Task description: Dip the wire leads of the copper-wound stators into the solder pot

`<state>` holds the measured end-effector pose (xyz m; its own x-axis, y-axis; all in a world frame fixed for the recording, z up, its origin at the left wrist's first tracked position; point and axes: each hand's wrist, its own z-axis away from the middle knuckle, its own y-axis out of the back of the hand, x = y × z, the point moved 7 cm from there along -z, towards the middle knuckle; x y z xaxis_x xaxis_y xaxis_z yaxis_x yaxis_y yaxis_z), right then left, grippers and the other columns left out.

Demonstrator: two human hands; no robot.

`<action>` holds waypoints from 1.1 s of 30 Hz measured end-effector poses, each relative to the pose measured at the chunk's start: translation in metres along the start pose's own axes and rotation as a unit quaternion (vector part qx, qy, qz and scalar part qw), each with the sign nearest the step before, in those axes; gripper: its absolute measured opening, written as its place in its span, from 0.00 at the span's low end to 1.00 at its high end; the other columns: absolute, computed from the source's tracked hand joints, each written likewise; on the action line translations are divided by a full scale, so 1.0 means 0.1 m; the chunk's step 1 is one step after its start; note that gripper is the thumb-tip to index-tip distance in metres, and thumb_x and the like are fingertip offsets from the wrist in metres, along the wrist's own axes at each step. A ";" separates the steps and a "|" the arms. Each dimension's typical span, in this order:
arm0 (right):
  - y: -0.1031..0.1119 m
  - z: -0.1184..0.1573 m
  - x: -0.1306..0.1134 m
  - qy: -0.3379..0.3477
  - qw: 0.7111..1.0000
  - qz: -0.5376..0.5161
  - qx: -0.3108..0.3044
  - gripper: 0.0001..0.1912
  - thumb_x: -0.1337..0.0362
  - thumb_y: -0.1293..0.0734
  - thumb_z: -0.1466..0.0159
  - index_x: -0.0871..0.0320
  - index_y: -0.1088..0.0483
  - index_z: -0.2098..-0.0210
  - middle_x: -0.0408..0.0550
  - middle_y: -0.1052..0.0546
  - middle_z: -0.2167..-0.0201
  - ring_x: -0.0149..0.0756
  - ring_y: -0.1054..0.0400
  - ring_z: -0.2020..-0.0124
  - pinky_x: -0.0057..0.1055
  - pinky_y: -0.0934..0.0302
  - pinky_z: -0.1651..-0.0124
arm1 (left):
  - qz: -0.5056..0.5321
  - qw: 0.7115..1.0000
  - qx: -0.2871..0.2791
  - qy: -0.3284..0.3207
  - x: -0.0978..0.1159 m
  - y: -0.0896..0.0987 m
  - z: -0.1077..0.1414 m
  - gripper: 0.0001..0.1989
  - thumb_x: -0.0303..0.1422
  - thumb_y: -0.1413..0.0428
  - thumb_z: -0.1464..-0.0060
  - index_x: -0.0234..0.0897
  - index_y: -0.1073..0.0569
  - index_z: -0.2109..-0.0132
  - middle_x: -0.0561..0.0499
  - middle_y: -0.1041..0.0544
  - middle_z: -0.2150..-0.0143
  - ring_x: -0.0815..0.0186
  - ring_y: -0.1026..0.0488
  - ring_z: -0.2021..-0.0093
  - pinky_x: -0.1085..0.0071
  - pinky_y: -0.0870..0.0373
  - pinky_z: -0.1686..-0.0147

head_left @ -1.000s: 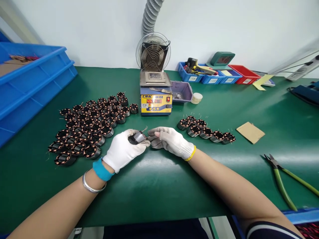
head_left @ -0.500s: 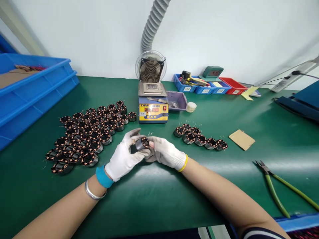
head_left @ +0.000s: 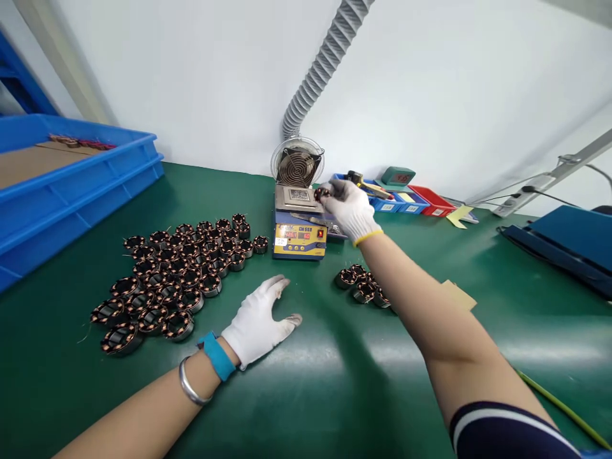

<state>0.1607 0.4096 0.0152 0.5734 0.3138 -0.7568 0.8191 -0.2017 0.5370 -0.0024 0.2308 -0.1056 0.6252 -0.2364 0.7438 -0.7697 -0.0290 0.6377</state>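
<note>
My right hand, in a white knit glove, grips a copper-wound motor stator beside the top of a blue and yellow solder pot with a lit red display. My left hand, gloved in white, lies over the green mat with thumb and fingers apart, holding nothing. To its left stand several rows of stators. A smaller group of stators sits to the right, partly behind my right forearm. A metal strip-like tool rests on the pot's front ledge.
Behind the pot are a round fan and a grey duct hose. Blue crates stand at left. Small bins, one red, line the back right. A cardboard piece and a green plier handle lie at right.
The stator, held between both hands before, has gone up and forward to the solder pot in my right hand. My left hand has let go and opened. The view has shifted slightly.
</note>
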 end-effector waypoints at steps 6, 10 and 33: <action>-0.17 -0.71 0.01 0.036 0.978 0.200 0.046 0.20 0.60 0.34 0.43 0.58 0.30 0.52 0.52 0.23 0.56 0.45 0.30 0.53 0.41 0.37 0.49 | 0.022 1.000 -0.014 0.002 -0.03 -0.01 -0.02 0.28 0.38 0.41 0.52 0.34 0.32 0.44 0.41 0.32 0.40 0.55 0.30 0.44 0.59 0.32 0.44; -0.33 -0.79 0.02 0.057 0.964 0.258 0.027 0.20 0.61 0.35 0.43 0.56 0.30 0.51 0.53 0.24 0.55 0.47 0.31 0.52 0.43 0.38 0.48 | 0.018 1.000 -0.020 0.006 -0.03 -0.02 -0.03 0.28 0.38 0.41 0.52 0.33 0.31 0.44 0.41 0.31 0.41 0.54 0.31 0.44 0.58 0.32 0.43; -0.14 -0.62 -0.21 0.022 0.987 0.160 0.013 0.18 0.61 0.30 0.47 0.59 0.26 0.57 0.48 0.22 0.64 0.41 0.28 0.61 0.36 0.35 0.55 | 0.030 0.999 -0.014 0.009 -0.03 -0.01 -0.04 0.26 0.37 0.41 0.52 0.36 0.31 0.45 0.42 0.28 0.43 0.55 0.28 0.48 0.59 0.30 0.46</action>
<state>0.1363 0.4632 0.0462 0.8014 0.2708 -0.5333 0.5974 -0.3205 0.7351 -0.0029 0.2356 -0.1075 0.5813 -0.2187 0.7838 -0.8017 0.0112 0.5977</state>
